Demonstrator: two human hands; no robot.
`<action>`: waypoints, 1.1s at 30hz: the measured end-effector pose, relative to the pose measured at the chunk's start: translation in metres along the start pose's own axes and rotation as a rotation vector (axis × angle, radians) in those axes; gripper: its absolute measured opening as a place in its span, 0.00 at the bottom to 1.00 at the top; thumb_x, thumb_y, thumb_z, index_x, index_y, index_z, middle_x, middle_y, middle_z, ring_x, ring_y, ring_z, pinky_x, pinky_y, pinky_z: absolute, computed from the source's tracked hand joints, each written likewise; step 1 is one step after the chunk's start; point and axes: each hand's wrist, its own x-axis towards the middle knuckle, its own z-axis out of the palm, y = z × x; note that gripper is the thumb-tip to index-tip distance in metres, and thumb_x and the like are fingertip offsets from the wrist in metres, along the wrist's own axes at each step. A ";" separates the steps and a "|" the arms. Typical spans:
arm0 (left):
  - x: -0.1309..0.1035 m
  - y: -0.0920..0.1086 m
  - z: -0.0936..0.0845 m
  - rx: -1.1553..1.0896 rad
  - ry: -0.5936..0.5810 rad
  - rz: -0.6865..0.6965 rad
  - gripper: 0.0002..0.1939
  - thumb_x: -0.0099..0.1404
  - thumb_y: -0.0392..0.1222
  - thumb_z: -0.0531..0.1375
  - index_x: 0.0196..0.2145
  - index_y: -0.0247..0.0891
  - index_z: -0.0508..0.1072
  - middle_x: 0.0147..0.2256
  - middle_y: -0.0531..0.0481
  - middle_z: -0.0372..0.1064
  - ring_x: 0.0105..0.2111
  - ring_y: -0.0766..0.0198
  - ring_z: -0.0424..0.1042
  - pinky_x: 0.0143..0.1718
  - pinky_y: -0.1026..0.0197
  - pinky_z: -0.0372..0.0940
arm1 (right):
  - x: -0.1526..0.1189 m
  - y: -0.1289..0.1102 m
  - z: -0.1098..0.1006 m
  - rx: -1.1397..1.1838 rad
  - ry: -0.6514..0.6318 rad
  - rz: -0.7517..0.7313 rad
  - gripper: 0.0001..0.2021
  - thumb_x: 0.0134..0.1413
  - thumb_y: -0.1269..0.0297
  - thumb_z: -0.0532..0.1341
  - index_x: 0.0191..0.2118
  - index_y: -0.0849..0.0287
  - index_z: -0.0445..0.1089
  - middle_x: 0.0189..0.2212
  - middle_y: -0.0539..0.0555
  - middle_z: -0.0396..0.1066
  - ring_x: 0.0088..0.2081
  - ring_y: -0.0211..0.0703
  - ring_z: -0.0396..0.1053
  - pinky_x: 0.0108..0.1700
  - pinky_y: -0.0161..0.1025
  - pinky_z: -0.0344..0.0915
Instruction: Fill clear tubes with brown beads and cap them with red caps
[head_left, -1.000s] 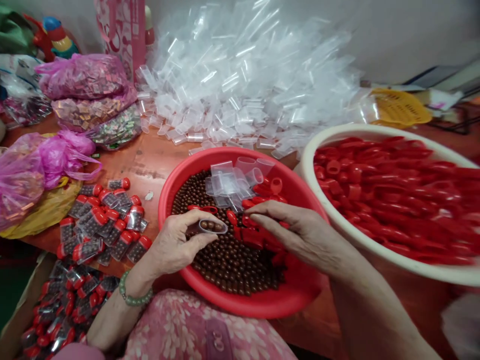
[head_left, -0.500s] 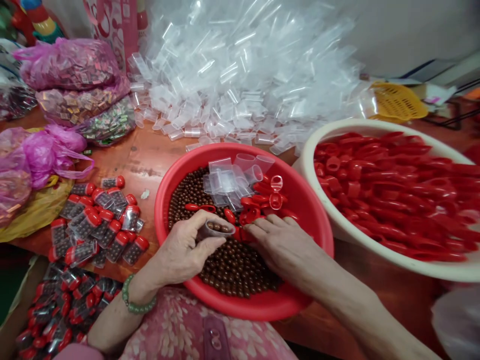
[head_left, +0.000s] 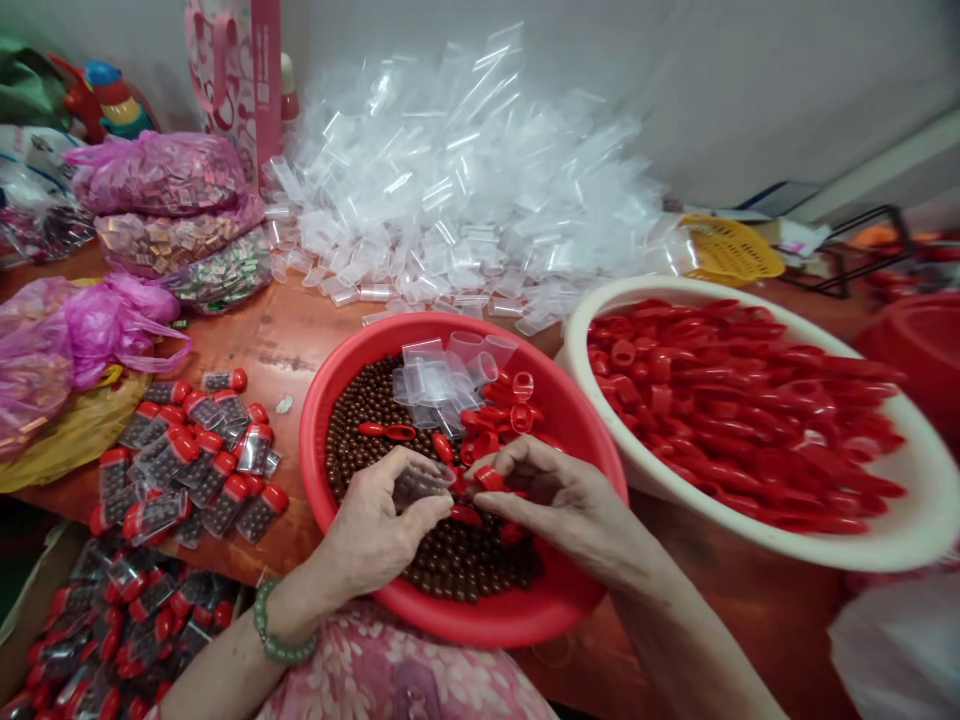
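Observation:
My left hand [head_left: 386, 515] is closed around a clear plastic tube [head_left: 424, 482] with brown balls inside, its mouth tilted to the right. Fingers and thumb of my right hand [head_left: 559, 495] pinch a small red cap [head_left: 491, 480] just right of the tube, with a small gap between them. Both hands are over a red basin [head_left: 315, 470]. Inside it lie many brown balls [head_left: 472, 560], several clear tubes [head_left: 427, 375] and a group of red caps [head_left: 487, 420].
A cream basin [head_left: 926, 500] of red caps stands at the right. Clear tubes [head_left: 465, 200] are heaped behind. Filled red-capped tubes [head_left: 195, 450] lie left, with more in a box [head_left: 120, 630] below. Plastic bags [head_left: 165, 180] sit at the back left.
My right hand has come up from the red caps with one between its fingers. The tube in my left hand has tilted, and the whole view has shifted.

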 end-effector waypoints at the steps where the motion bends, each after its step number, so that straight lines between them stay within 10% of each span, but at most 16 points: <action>1: 0.000 0.000 0.002 -0.010 0.007 -0.002 0.05 0.60 0.37 0.60 0.35 0.36 0.68 0.28 0.54 0.67 0.29 0.68 0.65 0.33 0.64 0.60 | -0.001 -0.001 0.002 0.016 0.011 -0.015 0.14 0.45 0.55 0.70 0.28 0.57 0.67 0.27 0.50 0.72 0.28 0.38 0.70 0.31 0.35 0.69; 11: -0.002 -0.004 0.001 0.020 -0.002 0.056 0.05 0.60 0.36 0.61 0.36 0.35 0.71 0.30 0.55 0.67 0.31 0.68 0.65 0.36 0.65 0.59 | -0.010 -0.005 0.011 -0.040 0.156 -0.333 0.06 0.51 0.66 0.67 0.37 0.52 0.76 0.34 0.51 0.78 0.37 0.40 0.75 0.41 0.35 0.72; 33: -0.004 -0.007 -0.002 0.070 -0.070 0.106 0.07 0.64 0.40 0.57 0.37 0.34 0.69 0.32 0.52 0.66 0.33 0.66 0.63 0.37 0.64 0.59 | -0.009 -0.022 0.041 -0.107 0.230 -0.456 0.08 0.52 0.74 0.66 0.35 0.53 0.77 0.34 0.52 0.78 0.34 0.41 0.76 0.36 0.36 0.74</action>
